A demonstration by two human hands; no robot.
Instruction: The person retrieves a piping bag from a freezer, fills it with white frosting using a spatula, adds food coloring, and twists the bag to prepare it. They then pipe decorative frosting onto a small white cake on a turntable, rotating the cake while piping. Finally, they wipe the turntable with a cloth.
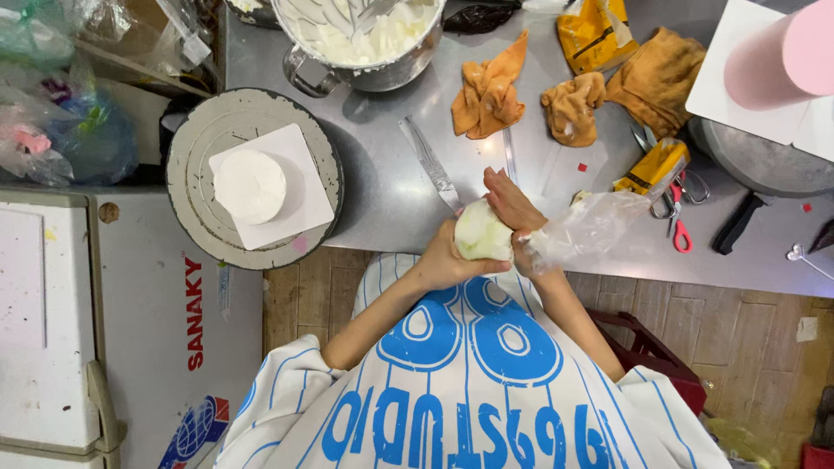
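Head view: closest to the lens is the white jersey with blue stripes (pixel 469 382); both forearms reach from it to the steel table's (pixel 391 200) near edge. Left hand (pixel 443 260) is clenched around the cream-filled end of a clear plastic piping bag (pixel 483 233), cupping the bulge from the left and below. Right hand (pixel 514 208) grasps the same bulge from above and the right. The bag's long axis runs to the right, its loose empty tail (pixel 595 227) trailing toward a yellow packet (pixel 651 165). A flat metal palette knife (pixel 427 161) lies just beyond the hands. The small round white cake (pixel 250 186) sits on a grey turntable (pixel 195 130), well apart to the left, nearer the left hand.
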